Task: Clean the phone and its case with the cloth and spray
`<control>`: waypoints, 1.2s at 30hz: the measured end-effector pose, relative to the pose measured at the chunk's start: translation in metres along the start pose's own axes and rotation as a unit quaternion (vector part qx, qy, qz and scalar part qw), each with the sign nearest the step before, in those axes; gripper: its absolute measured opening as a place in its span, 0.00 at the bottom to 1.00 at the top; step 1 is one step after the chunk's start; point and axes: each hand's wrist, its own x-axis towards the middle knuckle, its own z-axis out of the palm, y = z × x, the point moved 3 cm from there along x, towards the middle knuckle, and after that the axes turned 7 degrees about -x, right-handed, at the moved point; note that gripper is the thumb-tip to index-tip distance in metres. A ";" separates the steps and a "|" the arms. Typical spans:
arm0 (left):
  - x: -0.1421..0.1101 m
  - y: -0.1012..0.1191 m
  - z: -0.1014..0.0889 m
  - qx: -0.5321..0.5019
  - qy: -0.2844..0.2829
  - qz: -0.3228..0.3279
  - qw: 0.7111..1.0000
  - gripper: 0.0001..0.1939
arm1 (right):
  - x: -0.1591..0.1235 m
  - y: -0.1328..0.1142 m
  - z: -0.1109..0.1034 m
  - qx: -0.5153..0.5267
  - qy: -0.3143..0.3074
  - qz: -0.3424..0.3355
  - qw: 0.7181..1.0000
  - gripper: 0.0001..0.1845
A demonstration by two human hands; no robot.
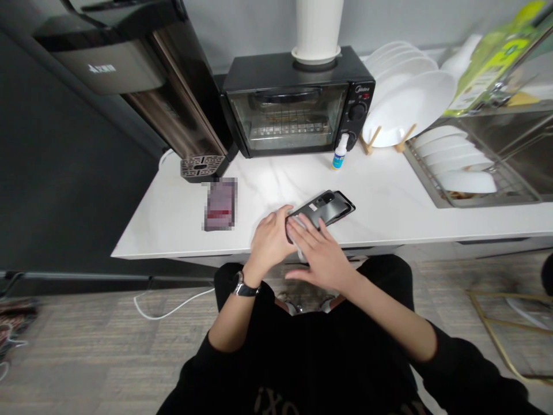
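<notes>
A grey smartphone (325, 208) lies back side up near the counter's front edge, at a slant, with a dark flat edge of another phone or case (349, 202) showing at its far end. My left hand (271, 236) is curled round its near left end and steadies it. My right hand (322, 253) lies across the phone's lower back with fingers stretched and thumb apart. Under those fingers shows a bit of thin white material (301, 253), perhaps a wipe or cloth, mostly hidden. A small spray bottle (339, 154) with a blue label stands behind the phone.
A purplish, pixelated flat item (220, 204) lies left on the white counter (173, 225). Behind stand a water dispenser (173, 104) and a black toaster oven (289, 104) with a white pot (318, 29). To the right are racked plates (410, 109) and a sink (440, 199) holding bowls.
</notes>
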 end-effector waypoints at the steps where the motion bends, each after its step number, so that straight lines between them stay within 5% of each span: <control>1: 0.000 0.000 0.000 0.003 -0.002 0.003 1.000 0.37 | 0.001 -0.009 0.001 0.008 -0.005 -0.018 1.000 0.58; 3: -0.001 0.001 -0.001 0.004 -0.005 0.006 1.000 0.37 | 0.001 -0.003 0.001 0.001 0.003 0.002 1.000 0.55; 8: -0.001 0.005 -0.003 0.006 0.006 0.023 1.000 0.42 | -0.008 0.062 -0.005 -0.068 0.065 0.197 0.976 0.51; 10: 0.000 0.005 -0.003 0.007 0.007 0.029 1.000 0.41 | -0.009 0.052 -0.005 -0.064 0.068 0.194 0.977 0.54; 14: 0.000 0.002 0.000 0.012 -0.001 0.038 0.999 0.31 | -0.002 -0.012 0.000 0.004 0.023 0.041 0.999 0.56; 16: 0.000 0.000 0.000 0.014 -0.003 0.043 0.999 0.30 | 0.001 -0.021 0.001 0.016 0.011 0.019 1.000 0.52; 24: -0.003 0.000 -0.005 -0.036 0.017 0.038 0.998 0.38 | -0.008 0.089 -0.007 -0.020 0.081 0.260 0.962 0.30; 32: -0.009 -0.011 -0.002 -0.238 0.091 0.016 0.967 0.42 | -0.005 0.091 -0.007 0.057 0.104 0.318 0.941 0.28; 36: -0.004 -0.002 0.007 -0.282 0.085 0.029 0.955 0.28 | -0.005 0.096 -0.004 0.061 0.108 0.323 0.938 0.29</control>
